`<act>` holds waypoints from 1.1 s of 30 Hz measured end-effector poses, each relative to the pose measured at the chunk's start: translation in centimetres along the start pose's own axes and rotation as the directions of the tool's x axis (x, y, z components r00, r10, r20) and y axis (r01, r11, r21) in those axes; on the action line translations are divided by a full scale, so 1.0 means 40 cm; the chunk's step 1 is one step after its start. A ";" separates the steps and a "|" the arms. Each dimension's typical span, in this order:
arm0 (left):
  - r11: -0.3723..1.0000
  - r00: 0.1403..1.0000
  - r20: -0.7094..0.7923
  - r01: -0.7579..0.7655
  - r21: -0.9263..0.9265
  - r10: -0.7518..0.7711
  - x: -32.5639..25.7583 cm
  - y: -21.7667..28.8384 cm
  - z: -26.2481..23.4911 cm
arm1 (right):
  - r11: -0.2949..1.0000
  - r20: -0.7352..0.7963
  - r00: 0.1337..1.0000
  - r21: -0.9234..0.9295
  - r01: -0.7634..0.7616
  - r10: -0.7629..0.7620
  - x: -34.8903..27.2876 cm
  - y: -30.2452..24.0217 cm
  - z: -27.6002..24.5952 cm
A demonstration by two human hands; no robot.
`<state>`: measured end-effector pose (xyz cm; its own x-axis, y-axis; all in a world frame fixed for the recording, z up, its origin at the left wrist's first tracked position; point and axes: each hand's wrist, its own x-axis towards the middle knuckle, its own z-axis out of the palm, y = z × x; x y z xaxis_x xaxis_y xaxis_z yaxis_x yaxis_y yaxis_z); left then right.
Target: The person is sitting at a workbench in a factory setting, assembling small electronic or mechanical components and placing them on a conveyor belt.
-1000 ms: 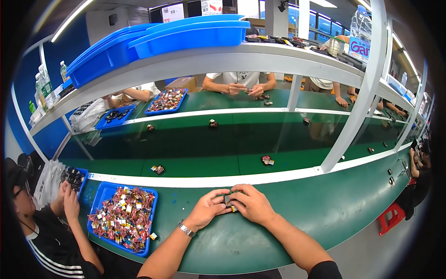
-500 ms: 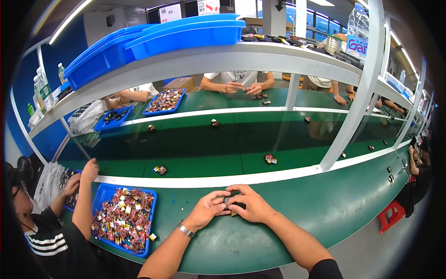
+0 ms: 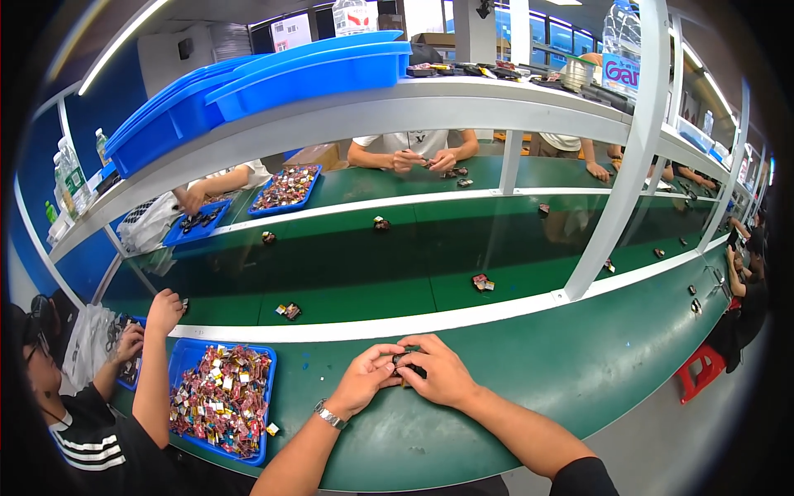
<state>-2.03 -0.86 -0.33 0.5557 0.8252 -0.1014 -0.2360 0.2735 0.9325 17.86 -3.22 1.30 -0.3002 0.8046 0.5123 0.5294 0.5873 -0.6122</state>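
Note:
Both my hands meet over the green worktop (image 3: 471, 364) and grip one small black part (image 3: 400, 364) between them. My left hand (image 3: 368, 379), with a metal watch on its wrist, pinches it from the left. From the right, the fingers of my right hand (image 3: 437, 372) curl over its top and cover much of it. A bit of yellow shows beneath the part. What exactly the part is, I cannot make out. Left of my left forearm lies a blue tray (image 3: 271, 388) heaped with small wired pieces (image 3: 222, 397) in red, white and yellow.
Beyond a white rail (image 3: 372, 329) runs a green conveyor belt (image 3: 364, 277) carrying several small assemblies. A metal post (image 3: 620, 182) and a shelf with blue bins (image 3: 306, 78) rise ahead. A co-worker (image 3: 91, 422) sits close on the left; others work across the belt. A red stool (image 3: 701, 374) stands right.
My fingers have shifted slightly around the black part, which stays between both hands. At the left, the co-worker's raised hand has moved a little. Another assembly shows on the belt near that hand.

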 end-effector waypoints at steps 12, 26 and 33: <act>0.999 1.000 -0.007 0.004 -0.033 -0.004 -0.003 0.007 0.006 | 0.989 -0.012 0.997 0.123 -0.078 0.080 -0.012 0.007 0.011; 0.999 0.999 -0.024 -0.028 -0.042 0.027 -0.002 -0.007 -0.012 | 0.983 -0.025 0.997 0.168 -0.073 0.078 -0.012 -0.015 0.019; 0.989 0.998 0.043 -0.031 -0.143 0.037 0.000 -0.015 -0.010 | 0.998 -0.123 0.992 0.064 -0.014 0.021 -0.015 -0.022 0.012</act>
<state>-2.20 -0.82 -1.04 0.5804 0.8127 -0.0513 -0.3645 0.3157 0.8760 17.21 -4.16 1.23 -0.1888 0.8001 0.5694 0.4814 0.5808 -0.6565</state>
